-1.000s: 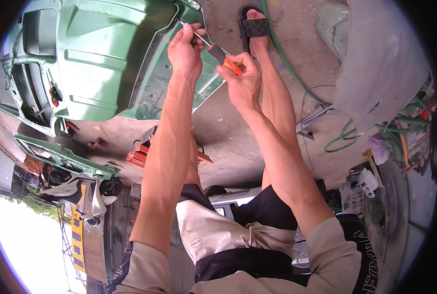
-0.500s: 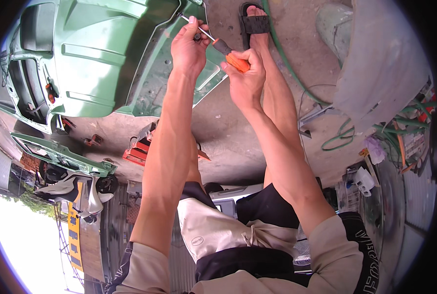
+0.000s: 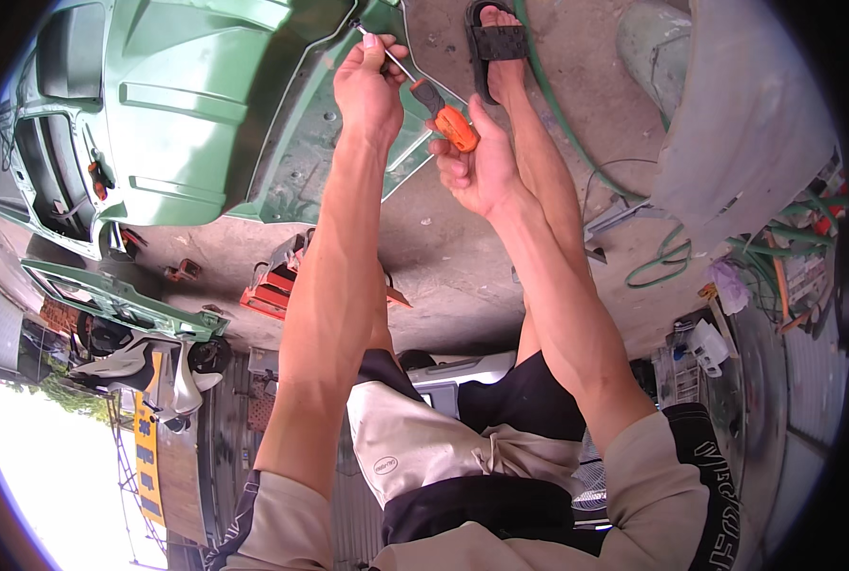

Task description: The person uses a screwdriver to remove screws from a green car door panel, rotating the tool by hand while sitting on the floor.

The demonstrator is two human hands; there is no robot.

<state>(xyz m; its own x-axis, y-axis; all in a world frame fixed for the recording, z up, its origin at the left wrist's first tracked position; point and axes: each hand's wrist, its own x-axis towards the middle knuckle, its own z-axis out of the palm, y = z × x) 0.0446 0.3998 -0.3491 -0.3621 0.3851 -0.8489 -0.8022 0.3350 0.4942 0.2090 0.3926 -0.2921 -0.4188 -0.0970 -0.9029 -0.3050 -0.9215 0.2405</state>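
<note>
A screwdriver (image 3: 458, 128) with an orange and dark grey handle slants up and left, its tip at the edge of a green metal panel (image 3: 296, 157). My left hand (image 3: 368, 90) is closed round the slim steel shaft near the tip, thumb on top. Something small and dark shows under its fingers, too hidden to name. My right hand (image 3: 486, 171) has the handle between thumb and curled fingers, the thumb raised along its side. Whatever the tip meets is too small to make out.
A large green vehicle body shell (image 3: 172, 105) fills the upper left, with another screwdriver (image 3: 98, 181) lying on it. A red tool box (image 3: 270, 290) stands beside my legs. A green hose (image 3: 558, 119) runs past my sandalled foot (image 3: 499, 48). A grey sheet (image 3: 729, 124) hangs at the right.
My right hand has shifted slightly downward and its thumb has lifted from the handle, which has turned. My left hand stays on the shaft.
</note>
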